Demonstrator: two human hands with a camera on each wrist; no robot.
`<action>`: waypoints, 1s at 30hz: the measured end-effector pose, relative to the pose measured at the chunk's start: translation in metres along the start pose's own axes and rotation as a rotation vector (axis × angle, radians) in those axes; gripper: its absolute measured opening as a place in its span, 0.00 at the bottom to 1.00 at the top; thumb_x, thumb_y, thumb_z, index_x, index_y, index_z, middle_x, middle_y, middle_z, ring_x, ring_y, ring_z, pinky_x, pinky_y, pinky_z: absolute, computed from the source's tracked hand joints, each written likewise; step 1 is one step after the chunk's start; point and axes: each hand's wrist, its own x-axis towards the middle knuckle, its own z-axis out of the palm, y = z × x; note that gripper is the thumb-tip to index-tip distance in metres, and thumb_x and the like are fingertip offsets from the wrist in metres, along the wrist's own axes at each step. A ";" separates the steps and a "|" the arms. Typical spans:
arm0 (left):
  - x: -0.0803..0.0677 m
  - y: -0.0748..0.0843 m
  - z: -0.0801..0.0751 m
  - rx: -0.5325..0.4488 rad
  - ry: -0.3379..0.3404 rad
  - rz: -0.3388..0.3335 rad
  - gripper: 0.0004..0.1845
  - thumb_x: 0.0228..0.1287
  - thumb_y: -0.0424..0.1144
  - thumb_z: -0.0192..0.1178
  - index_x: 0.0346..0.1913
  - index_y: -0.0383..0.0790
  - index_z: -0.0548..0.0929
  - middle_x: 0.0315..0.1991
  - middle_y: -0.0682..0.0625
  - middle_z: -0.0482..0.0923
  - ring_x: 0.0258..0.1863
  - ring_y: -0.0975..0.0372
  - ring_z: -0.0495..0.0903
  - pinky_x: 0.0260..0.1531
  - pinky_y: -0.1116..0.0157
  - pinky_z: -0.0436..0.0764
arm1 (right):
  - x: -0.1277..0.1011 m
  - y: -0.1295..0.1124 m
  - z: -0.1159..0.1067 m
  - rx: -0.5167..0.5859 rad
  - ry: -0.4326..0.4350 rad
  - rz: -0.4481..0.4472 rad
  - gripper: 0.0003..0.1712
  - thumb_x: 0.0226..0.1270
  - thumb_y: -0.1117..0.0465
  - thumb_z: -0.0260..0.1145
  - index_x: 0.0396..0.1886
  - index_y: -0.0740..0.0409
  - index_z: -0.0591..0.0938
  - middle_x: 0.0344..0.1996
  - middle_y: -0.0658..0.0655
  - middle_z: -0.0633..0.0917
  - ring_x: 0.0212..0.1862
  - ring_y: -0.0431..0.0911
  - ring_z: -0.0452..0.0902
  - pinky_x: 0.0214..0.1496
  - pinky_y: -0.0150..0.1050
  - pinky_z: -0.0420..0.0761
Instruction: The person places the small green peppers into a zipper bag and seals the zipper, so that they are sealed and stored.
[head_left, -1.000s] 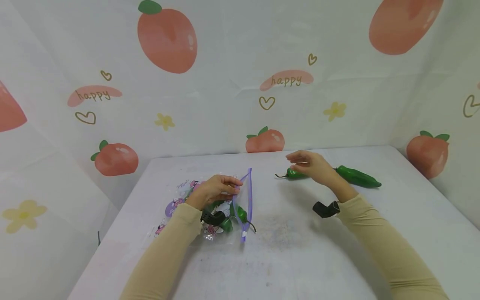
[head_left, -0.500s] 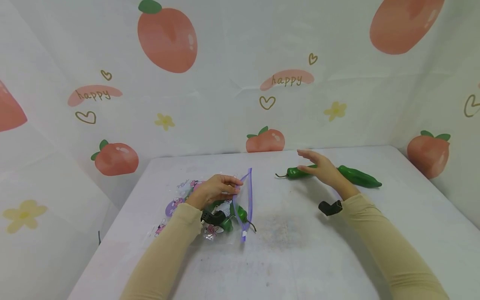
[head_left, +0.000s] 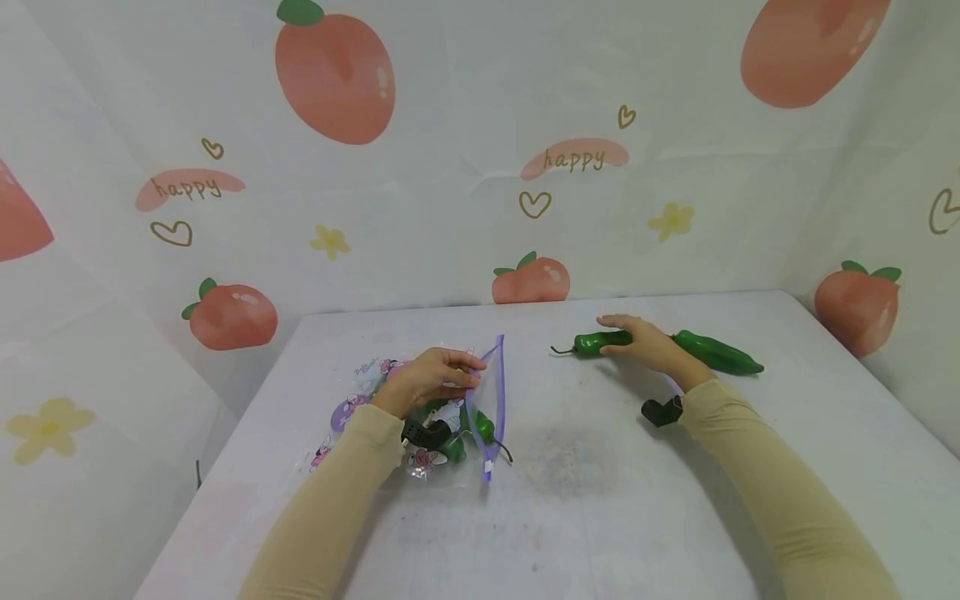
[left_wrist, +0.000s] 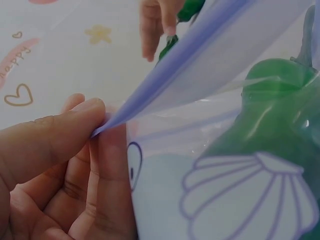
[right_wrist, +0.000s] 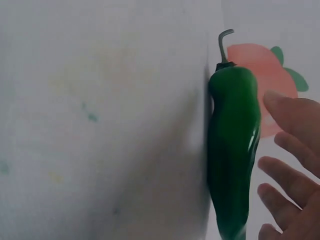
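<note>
Long beige sleeves, bare hands, black camera mounts strapped at wrists

Bright, even light; soft shadows; blurry close-up wrist views.

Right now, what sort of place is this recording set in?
Probably a staged tabletop booth rather than a real kitchen: a white table walled by a peach-print backdrop, with only a zip bag and green peppers laid out.

A white table point(head_left: 600, 517) stands before a peach-printed backdrop point(head_left: 450, 167).
</note>
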 end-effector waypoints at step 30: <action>0.001 -0.002 0.000 0.004 -0.007 -0.011 0.21 0.62 0.25 0.61 0.58 0.23 0.75 0.32 0.53 0.75 0.32 0.64 0.77 0.36 0.69 0.80 | 0.003 -0.004 -0.003 -0.114 -0.126 0.071 0.29 0.64 0.59 0.68 0.62 0.67 0.75 0.60 0.70 0.75 0.62 0.62 0.69 0.64 0.59 0.67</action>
